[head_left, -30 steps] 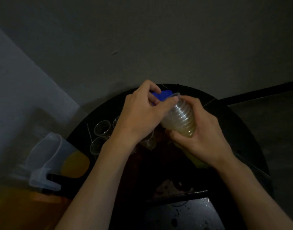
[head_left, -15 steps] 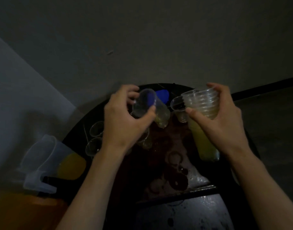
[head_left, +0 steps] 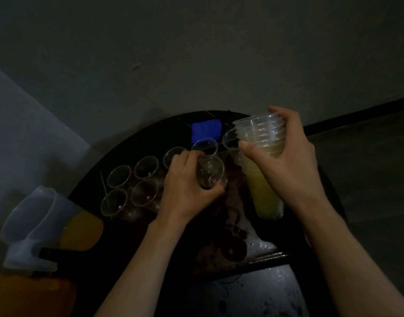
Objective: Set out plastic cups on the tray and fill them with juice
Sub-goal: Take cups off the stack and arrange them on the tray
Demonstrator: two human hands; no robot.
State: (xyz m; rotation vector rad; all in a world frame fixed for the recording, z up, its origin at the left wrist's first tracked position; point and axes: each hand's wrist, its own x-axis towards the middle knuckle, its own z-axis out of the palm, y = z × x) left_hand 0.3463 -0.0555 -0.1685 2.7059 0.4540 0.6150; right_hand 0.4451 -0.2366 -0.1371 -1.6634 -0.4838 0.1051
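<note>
my left hand (head_left: pixel 187 188) fingers curled round one clear cup (head_left: pixel 211 171) over the tray (head_left: pixel 224 227); right hand (head_left: pixel 285 161) grips the cup stack (head_left: pixel 260 143), thumb pressed on its side

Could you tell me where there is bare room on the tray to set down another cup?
Bare: the stained middle of the tray, between the left hand with its cup and the stack in the right hand, running toward the person. Crowded: the left rear, where empty cups stand in two rows.

No text, label or number is readable anywhere (dim, blurred frame).
</note>
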